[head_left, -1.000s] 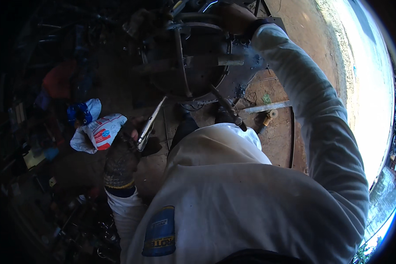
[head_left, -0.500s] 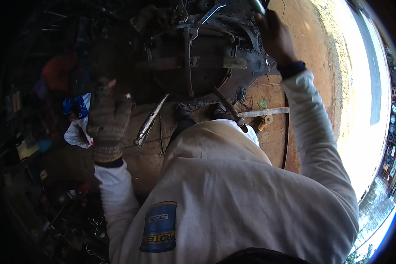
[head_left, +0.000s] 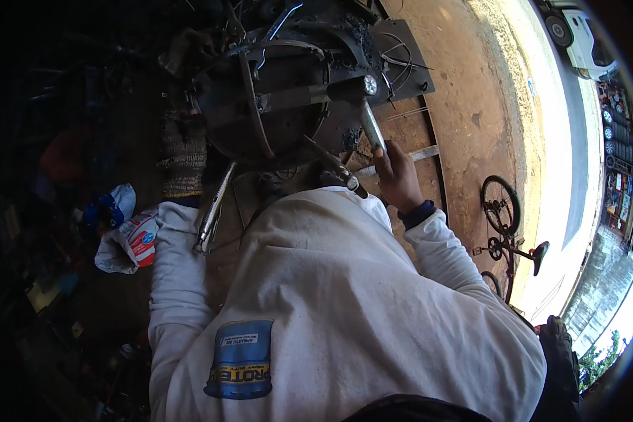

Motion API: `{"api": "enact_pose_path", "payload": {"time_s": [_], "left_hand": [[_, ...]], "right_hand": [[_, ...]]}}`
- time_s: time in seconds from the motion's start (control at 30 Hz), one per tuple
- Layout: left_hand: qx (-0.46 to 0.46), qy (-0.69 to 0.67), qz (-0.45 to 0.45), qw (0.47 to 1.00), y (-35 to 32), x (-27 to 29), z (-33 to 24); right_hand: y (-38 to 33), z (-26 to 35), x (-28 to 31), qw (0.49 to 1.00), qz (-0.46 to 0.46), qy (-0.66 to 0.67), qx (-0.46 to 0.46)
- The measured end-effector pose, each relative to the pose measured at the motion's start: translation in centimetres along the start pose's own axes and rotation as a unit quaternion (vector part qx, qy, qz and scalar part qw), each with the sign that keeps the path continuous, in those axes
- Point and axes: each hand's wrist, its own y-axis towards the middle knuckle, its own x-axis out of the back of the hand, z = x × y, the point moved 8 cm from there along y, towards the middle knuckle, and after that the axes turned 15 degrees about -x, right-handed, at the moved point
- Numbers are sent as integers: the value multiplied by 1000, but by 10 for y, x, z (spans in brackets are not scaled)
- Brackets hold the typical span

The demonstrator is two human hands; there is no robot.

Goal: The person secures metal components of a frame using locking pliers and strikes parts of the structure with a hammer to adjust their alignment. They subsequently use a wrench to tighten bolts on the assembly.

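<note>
The right hand (head_left: pixel 399 176) is gripping a hammer (head_left: pixel 370 116), fingers wrapped around its handle, head resting on the round dark metal frame (head_left: pixel 260 98) far ahead. The gloved left hand (head_left: pixel 184 158) is pressing the frame's left rim, fingers narrow.

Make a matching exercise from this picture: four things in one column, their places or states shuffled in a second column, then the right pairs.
1. hammer
2. left hand
3. bicycle
4. crumpled bag

a. gloved, against the round metal frame
b. on the ground beside the left sleeve
c. gripped in the right hand
d. standing on the dirt at the right

Pairs: 1-c, 2-a, 3-d, 4-b
</note>
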Motion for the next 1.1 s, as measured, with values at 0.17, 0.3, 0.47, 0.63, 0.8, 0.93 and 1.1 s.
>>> {"api": "enact_pose_path", "payload": {"time_s": [0.17, 0.3, 0.47, 0.63, 0.8, 0.93, 1.1], "left_hand": [[-12, 26, -14, 999, 4, 1, -23], [-36, 74, -30, 996, 0, 2, 0], [-47, 79, -53, 994, -10, 1, 27], [-108, 98, -74, 987, -13, -4, 16], [-68, 103, -48, 991, -14, -1, 18], [18, -11, -36, 999, -4, -8, 4], [-86, 112, -40, 989, -12, -3, 16]], "right_hand": [[-1, 7, 4, 997, -61, -49, 0], [-11, 42, 35, 986, -113, 25, 118], [-44, 97, 67, 868, -69, 313, 380], [-7, 4, 3, 991, 39, -124, -19], [-28, 28, 7, 997, -18, 0, 70], [-1, -30, 12, 994, -34, 90, -44], [-4, -46, 10, 977, -38, 208, -22]]}}
